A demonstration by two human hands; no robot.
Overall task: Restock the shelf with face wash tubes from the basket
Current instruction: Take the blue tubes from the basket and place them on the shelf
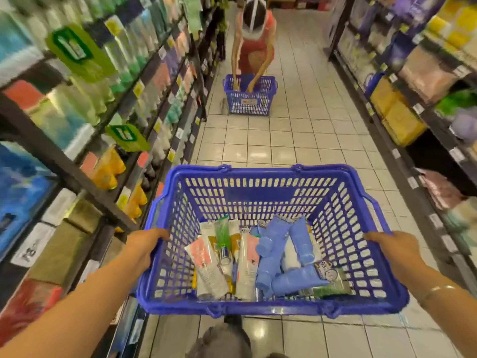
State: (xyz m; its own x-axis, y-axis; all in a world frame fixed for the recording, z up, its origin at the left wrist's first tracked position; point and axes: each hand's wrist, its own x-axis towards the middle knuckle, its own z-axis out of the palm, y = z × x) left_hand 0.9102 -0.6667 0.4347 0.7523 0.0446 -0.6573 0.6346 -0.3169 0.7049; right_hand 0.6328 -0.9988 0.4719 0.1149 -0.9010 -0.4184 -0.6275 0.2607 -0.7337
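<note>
the shelf [108,120] on my left is smeared with blur, so i can read bottles and tubes there only as streaks of green, white, orange and blue; the labels and price tags are unreadable, and the lower boxes run off the edge of view. my left hand [144,248] clamps the left rim of the blue basket [258,192], fingers curled over the edge, their tips hidden on the inside of the rim. the basket is held out in front of me above the tiled floor [296,140], its perforated walls plain to see, its near rim hiding part of what lies at the bottom. the face wash tubes [260,257] lie loose in the bottom: on the left white ones with pink and gold patches and one clear green tube, on the right a heap of pale blue tubes crossing each other, with a green-and-white one flat beside them. their print is too small to read. my right hand [395,250] grips the right rim the same way, a bracelet [436,293] on the wrist. further down the aisle another person [254,40] bends with both hands in a second blue basket [250,99] on the floor. the right-hand shelves [413,81] are blurred and cut off too.
</note>
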